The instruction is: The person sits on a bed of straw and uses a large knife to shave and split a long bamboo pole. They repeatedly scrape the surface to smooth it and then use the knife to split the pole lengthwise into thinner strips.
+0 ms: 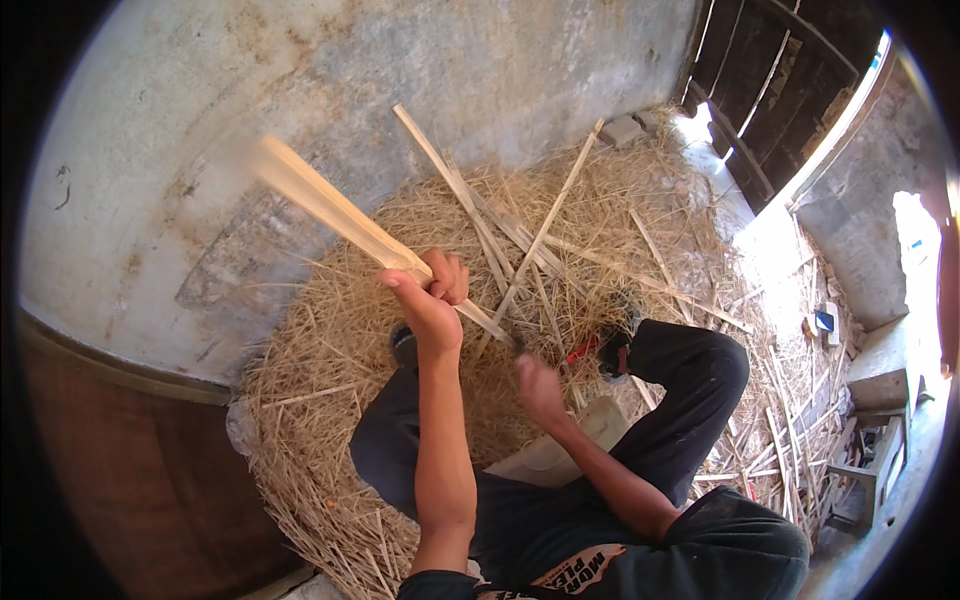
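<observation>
My left hand (440, 290) is closed round a long pale wooden strip (335, 210), which looks like split bamboo. The strip slants from the upper left, where its far end is smeared by motion, down to the right past my fist. Near its lower end my right hand (541, 390) is closed and blurred. A dark narrow tool (517, 342) juts from that hand toward the strip's end; its shape is too blurred to tell. Beyond my hands, several loose strips (560, 200) lie crossed on a heap of shavings (330, 350).
A stained plaster wall (400, 70) rises behind the heap. My bent legs (690, 385) flank the work, with a pale object (560, 450) between them. A red item (580, 352) lies by my foot. At the right are a dark wooden door (770, 90) and a small blue object (825, 321).
</observation>
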Demonstrator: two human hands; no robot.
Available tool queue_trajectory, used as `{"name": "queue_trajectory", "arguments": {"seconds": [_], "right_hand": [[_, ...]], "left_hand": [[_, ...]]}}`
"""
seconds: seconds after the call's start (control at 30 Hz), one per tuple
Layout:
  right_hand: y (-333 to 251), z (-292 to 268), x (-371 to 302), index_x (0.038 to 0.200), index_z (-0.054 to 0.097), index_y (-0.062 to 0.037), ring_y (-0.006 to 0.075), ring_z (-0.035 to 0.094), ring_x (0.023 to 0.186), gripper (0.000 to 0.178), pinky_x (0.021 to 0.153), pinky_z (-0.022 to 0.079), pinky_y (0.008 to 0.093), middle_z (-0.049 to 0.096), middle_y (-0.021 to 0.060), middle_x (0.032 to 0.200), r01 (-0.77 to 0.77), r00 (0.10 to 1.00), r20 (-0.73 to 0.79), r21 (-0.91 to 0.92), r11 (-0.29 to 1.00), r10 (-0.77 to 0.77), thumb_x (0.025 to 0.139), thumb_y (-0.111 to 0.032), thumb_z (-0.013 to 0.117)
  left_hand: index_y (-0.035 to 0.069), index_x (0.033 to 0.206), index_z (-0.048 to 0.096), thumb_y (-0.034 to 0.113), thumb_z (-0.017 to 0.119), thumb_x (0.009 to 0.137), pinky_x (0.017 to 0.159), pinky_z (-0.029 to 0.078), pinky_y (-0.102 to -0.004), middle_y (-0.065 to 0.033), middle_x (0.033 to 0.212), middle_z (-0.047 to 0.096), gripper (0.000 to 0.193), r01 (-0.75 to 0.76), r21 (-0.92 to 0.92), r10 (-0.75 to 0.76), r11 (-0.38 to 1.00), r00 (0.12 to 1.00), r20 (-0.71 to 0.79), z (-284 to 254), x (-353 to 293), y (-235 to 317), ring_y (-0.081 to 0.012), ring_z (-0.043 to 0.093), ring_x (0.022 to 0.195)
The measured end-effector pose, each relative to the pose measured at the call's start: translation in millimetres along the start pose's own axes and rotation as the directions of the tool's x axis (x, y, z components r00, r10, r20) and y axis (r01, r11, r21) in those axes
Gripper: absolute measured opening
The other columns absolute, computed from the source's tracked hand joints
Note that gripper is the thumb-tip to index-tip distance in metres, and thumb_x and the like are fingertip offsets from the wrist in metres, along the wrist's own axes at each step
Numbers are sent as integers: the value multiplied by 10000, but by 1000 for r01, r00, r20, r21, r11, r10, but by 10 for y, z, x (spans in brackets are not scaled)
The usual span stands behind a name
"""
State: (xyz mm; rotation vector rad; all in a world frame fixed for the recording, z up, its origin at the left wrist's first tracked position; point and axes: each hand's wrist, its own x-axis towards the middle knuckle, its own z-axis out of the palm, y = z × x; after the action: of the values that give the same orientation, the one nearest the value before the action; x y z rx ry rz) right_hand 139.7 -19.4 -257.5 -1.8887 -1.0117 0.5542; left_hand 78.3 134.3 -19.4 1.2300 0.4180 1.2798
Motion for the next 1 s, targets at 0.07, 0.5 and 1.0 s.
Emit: {"name": "queue_trajectory", "arguments": {"seconds": [0.07, 0.5, 1.0], "right_hand": [[553, 216, -178, 910, 559, 26, 476, 588, 665, 434, 579, 441, 492, 601, 212, 714, -83, 994, 65, -17, 996, 84, 1095, -335, 405], [-237, -206, 22, 821, 540, -76, 127, 478, 559, 480, 561, 415, 353, 470, -6, 634, -165, 971, -34, 620, 767, 236, 1119, -420, 388], [126, 152, 31, 883, 571, 21, 305, 548, 564, 468, 591, 439, 460, 537, 146, 621, 95, 995, -32, 20, 995, -94, 1116, -352, 411]], "left_hand": [[167, 632, 213, 920, 192, 895, 492, 120, -299, 55, 556, 169, 798, 1, 27, -1, 1000, 1000, -26, -39, -30, 18, -105, 114, 510], [171, 629, 210, 916, 185, 897, 481, 108, -305, 53, 545, 163, 792, -18, 17, 18, 1000, 999, -28, -53, -5, 9, -106, 111, 501], [178, 634, 193, 930, 200, 881, 486, 100, -314, 62, 547, 148, 792, -8, -15, 8, 1000, 1000, -30, -148, 14, 43, -108, 88, 503]]}}
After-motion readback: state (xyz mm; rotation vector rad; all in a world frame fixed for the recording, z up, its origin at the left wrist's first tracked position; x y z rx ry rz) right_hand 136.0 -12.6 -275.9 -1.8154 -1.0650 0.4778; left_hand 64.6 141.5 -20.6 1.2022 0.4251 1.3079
